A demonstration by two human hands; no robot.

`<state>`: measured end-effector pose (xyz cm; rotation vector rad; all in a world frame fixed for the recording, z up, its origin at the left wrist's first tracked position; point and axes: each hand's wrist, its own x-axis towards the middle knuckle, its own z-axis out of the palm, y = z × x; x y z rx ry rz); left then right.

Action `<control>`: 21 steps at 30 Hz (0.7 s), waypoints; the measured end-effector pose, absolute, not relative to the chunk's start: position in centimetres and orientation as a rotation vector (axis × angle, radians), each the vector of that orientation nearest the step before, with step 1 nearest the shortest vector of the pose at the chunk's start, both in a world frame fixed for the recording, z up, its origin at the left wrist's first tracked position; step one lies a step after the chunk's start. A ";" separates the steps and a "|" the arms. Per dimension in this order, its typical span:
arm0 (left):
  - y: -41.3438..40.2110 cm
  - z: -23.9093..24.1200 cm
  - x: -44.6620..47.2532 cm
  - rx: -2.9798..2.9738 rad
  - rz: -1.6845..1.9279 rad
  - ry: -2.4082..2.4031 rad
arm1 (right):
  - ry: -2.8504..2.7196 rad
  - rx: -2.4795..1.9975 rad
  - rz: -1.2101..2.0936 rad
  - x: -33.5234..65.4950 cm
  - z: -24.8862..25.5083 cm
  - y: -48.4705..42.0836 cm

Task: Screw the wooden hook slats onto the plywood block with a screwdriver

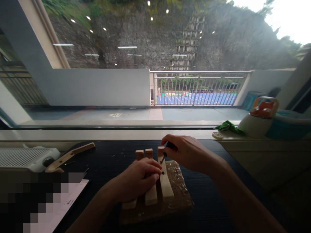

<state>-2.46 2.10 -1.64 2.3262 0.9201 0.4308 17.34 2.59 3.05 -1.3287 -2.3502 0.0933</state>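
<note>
Your left hand (137, 179) presses flat, fingers open, on three wooden slats (155, 181) atop one block (179, 194); your right hand (188, 153) grips one screwdriver (167, 150).

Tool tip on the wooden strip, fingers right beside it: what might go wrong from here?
1. The tool in the right hand points at a dark spot on the rightmost strip, close beside the fingertips of the left hand; a slip might jab them.
2. Only the left hand seems to pin the strips on the brown block; pressure could shift them.
</note>
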 end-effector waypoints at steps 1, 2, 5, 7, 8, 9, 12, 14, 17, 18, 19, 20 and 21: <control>2.1 -1.6 -2.5 2.324 0.432 0.924 | -2.356 -1.310 0.101 17.3 3.1 2.6; 2.0 -1.6 -2.5 2.323 0.431 0.925 | -2.359 -1.299 0.109 17.3 3.1 2.7; 2.0 -1.6 -2.5 2.330 0.423 0.922 | -2.349 -1.310 0.128 17.4 2.8 3.1; 2.0 -1.6 -2.5 2.333 0.422 0.924 | -2.324 -1.341 0.129 17.5 2.5 3.4; 2.1 -1.6 -2.5 2.330 0.422 0.927 | -2.309 -1.360 0.128 17.5 2.4 3.6; 2.1 -1.6 -2.5 2.327 0.421 0.929 | -2.296 -1.378 0.125 17.5 2.2 3.7; 2.1 -1.6 -2.6 2.319 0.422 0.937 | -2.273 -1.416 0.101 17.3 2.0 3.9; 2.1 -1.6 -2.6 2.315 0.425 0.943 | -2.263 -1.438 0.084 17.1 2.0 3.8; 2.1 -1.5 -2.6 2.309 0.425 0.942 | -2.297 -1.438 0.092 17.0 2.4 3.3; 2.0 -1.4 -2.5 2.307 0.425 0.937 | -2.317 -1.423 0.098 17.0 2.6 3.1; 2.0 -1.4 -2.5 2.305 0.426 0.931 | -2.335 -1.406 0.103 17.0 2.8 2.9; 2.0 -1.3 -2.5 2.304 0.428 0.924 | -2.347 -1.388 0.107 17.0 2.9 2.6; 1.9 -1.3 -2.5 2.302 0.431 0.920 | -2.355 -1.371 0.112 17.0 3.1 2.4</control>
